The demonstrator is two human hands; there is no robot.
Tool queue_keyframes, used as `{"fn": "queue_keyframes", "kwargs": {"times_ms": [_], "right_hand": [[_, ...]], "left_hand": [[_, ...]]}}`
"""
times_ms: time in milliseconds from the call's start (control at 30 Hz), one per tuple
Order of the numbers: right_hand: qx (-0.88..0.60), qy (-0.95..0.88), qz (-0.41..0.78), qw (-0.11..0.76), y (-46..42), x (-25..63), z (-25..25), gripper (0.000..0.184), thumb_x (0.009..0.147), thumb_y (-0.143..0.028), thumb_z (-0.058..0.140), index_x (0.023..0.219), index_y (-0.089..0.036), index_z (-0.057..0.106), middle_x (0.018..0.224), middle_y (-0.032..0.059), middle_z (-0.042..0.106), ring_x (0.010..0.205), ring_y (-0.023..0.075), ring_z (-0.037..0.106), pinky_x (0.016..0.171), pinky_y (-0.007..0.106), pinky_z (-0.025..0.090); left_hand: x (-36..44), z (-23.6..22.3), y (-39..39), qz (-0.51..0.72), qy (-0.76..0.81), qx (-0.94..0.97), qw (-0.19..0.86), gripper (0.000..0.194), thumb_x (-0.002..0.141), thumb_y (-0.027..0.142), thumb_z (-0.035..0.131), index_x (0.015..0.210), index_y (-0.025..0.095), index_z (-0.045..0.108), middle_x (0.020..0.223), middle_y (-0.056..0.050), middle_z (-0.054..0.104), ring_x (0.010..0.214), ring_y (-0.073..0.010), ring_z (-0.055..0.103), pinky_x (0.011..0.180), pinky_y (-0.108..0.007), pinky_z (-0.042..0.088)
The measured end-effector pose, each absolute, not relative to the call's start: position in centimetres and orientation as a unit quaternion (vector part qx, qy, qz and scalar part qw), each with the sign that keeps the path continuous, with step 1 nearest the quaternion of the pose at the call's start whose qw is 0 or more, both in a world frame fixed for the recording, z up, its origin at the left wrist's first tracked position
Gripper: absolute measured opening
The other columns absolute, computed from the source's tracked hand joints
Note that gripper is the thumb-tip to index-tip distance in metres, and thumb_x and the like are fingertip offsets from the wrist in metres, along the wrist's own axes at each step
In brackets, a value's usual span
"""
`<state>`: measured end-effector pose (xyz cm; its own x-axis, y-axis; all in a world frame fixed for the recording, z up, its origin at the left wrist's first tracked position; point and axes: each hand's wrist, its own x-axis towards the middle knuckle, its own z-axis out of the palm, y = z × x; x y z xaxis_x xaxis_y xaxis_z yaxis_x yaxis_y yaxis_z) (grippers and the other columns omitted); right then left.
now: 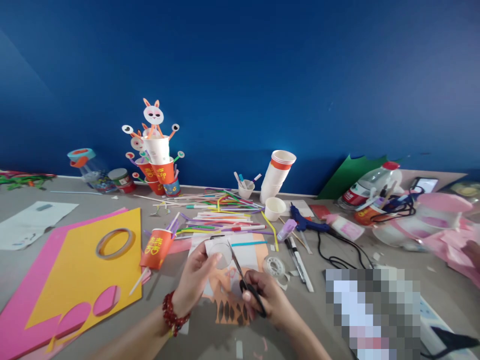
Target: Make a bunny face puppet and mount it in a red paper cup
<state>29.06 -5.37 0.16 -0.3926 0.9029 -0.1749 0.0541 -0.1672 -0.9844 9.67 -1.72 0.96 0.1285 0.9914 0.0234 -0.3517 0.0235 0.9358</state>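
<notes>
Between the fingers of my left hand (pixel 200 275) is a piece of white paper (pixel 221 254) with a round outline on it. A beaded bracelet circles that wrist. My right hand (pixel 264 295) grips the black handles of a pair of scissors (pixel 237 260), whose blades point up beside the paper's right edge. I cannot tell whether the blades touch it. Beneath both hands lie white sheets and a cut orange paper (pixel 228 312) with dark leaf shapes. A clear tape roll (pixel 275 267) rests just right of the scissors.
Yellow card (pixel 86 250) with a tape ring (pixel 114 243) lies left, near a red cup (pixel 156 248). Straws and sticks (pixel 225 220) spread behind my hands. A blue glue gun (pixel 305 220) trails its cord right. Stacked cups (pixel 277 175) stand behind. Another person's hand (pixel 471 252) shows far right.
</notes>
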Motion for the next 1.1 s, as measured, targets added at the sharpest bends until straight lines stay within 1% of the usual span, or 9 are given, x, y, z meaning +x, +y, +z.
{"fn": "queue_keyframes", "kwargs": {"times_ms": [200,433,633,767,900,1100], "right_hand": [[-0.439,-0.555,0.619,0.339,-5.33,29.06,0.39,0.062,0.065,-0.075,0.069,0.065,-0.021,0.039,0.046,-0.006,0.049,0.039,0.0076,0.044,0.04,0.019,0.025],[-0.446,-0.556,0.613,0.34,-5.33,29.2,0.6,0.062,0.065,-0.075,0.07,0.065,-0.022,0.037,0.046,-0.0079,0.044,0.039,0.0079,0.044,0.04,0.019,0.024],[-0.432,-0.565,0.611,0.347,-5.29,29.25,0.66,0.059,0.068,-0.074,0.068,0.066,-0.021,0.042,0.048,-0.0071,0.045,0.039,0.0075,0.042,0.041,0.02,0.026],[-0.431,-0.562,0.615,0.348,-5.3,29.27,0.85,0.059,0.068,-0.073,0.068,0.066,-0.021,0.041,0.047,-0.0076,0.044,0.038,0.0074,0.041,0.04,0.02,0.026],[-0.435,-0.559,0.616,0.345,-5.28,29.33,1.01,0.058,0.069,-0.072,0.068,0.065,-0.021,0.04,0.047,-0.0078,0.044,0.039,0.007,0.04,0.041,0.02,0.026],[-0.438,-0.553,0.621,0.342,-5.3,29.27,0.78,0.059,0.066,-0.074,0.069,0.065,-0.022,0.04,0.045,-0.0084,0.042,0.037,0.0075,0.038,0.039,0.021,0.028]], "left_hand": [[9.56,0.99,-1.73,0.542,0.36,0.44,0.619,0.022,0.085,0.031,0.068,0.103,0.018,0.066,0.097,-0.006,0.073,0.088,-0.0205,0.066,0.081,-0.03,0.049],[9.55,1.42,-1.56,0.54,0.352,0.445,0.621,0.026,0.085,0.031,0.067,0.107,0.017,0.066,0.101,-0.008,0.072,0.091,-0.0222,0.065,0.081,-0.032,0.049],[9.67,1.59,-1.63,0.543,0.35,0.435,0.628,0.022,0.084,0.031,0.068,0.101,0.017,0.067,0.099,-0.007,0.072,0.09,-0.0214,0.065,0.081,-0.031,0.049],[9.64,1.49,-1.73,0.542,0.346,0.429,0.634,0.021,0.085,0.03,0.067,0.101,0.017,0.066,0.097,-0.007,0.072,0.088,-0.0204,0.065,0.08,-0.03,0.049],[9.6,1.55,-1.68,0.545,0.343,0.423,0.638,0.018,0.084,0.029,0.068,0.097,0.017,0.067,0.093,-0.006,0.072,0.085,-0.0196,0.064,0.078,-0.029,0.048],[9.59,1.81,-1.59,0.548,0.341,0.421,0.637,0.017,0.083,0.03,0.069,0.095,0.018,0.067,0.09,-0.005,0.071,0.081,-0.0183,0.064,0.075,-0.028,0.048]]}}
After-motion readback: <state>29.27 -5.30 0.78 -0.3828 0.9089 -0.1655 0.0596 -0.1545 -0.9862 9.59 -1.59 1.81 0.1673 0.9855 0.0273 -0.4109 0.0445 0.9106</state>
